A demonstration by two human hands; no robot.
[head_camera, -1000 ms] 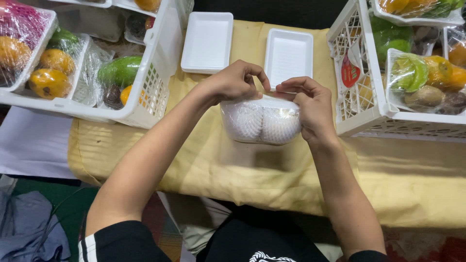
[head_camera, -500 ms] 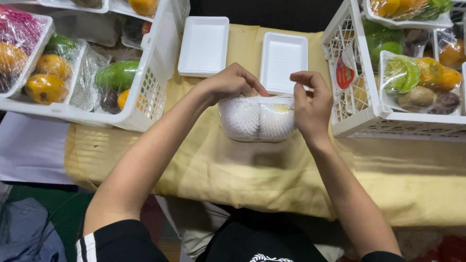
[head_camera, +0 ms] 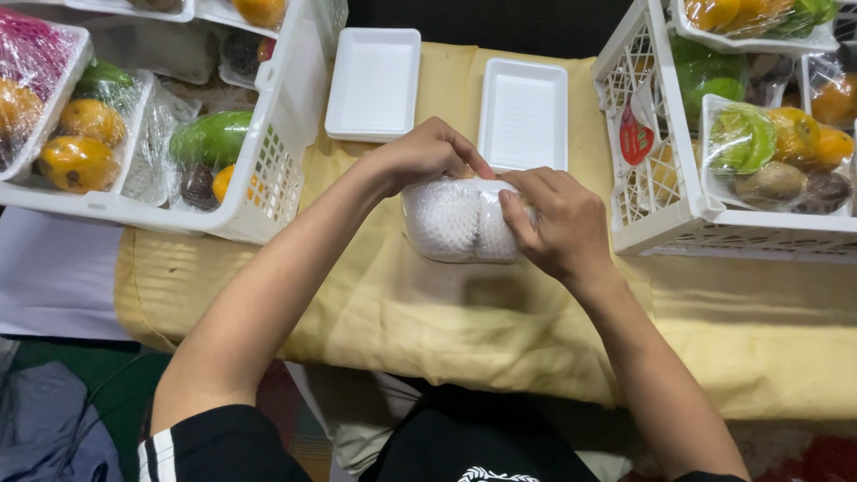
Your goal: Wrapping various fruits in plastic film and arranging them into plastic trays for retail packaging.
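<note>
Yellow cloth (head_camera: pixel 464 321) covers the table; beyond its near edge lie dark floor and clothing. At centre, the pack (head_camera: pixel 457 219), film-wrapped fruit in white foam netting, rests on the cloth. Left hand (head_camera: pixel 424 153) closes over its 11 o'clock corner; right hand (head_camera: pixel 558 223) clasps its 3 o'clock side, fingers (head_camera: pixel 516 214) pressed on the film. The step appears to be sealing the wrap; the next move would call for holding the film taut without crushing the fruit. Two empty foam trays (head_camera: pixel 373 85) (head_camera: pixel 524 112) lie at 12 o'clock. White crates of wrapped fruit stand at 10 o'clock (head_camera: pixel 268 192) and 2 o'clock (head_camera: pixel 661 205).
</note>
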